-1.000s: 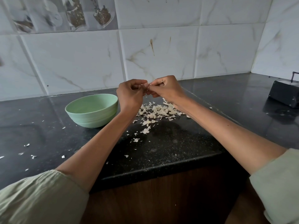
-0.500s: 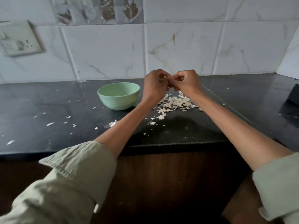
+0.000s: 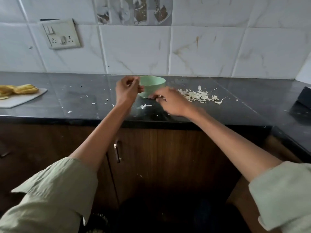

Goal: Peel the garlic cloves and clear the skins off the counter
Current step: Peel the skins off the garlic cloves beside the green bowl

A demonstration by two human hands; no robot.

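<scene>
Your hands have parted: your left hand (image 3: 127, 91) curls at the bowl (image 3: 152, 84), probably holding a clove; your right hand (image 3: 169, 100) drops, fingers blurred, grip unclear. Skins (image 3: 197, 95) still litter the desk (image 3: 75, 98).

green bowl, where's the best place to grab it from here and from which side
Probably the green bowl by its rim at the right, coming from above: it stands upright and open. The left hand covers the left rim, and the right hand is nearer the free side.
</scene>
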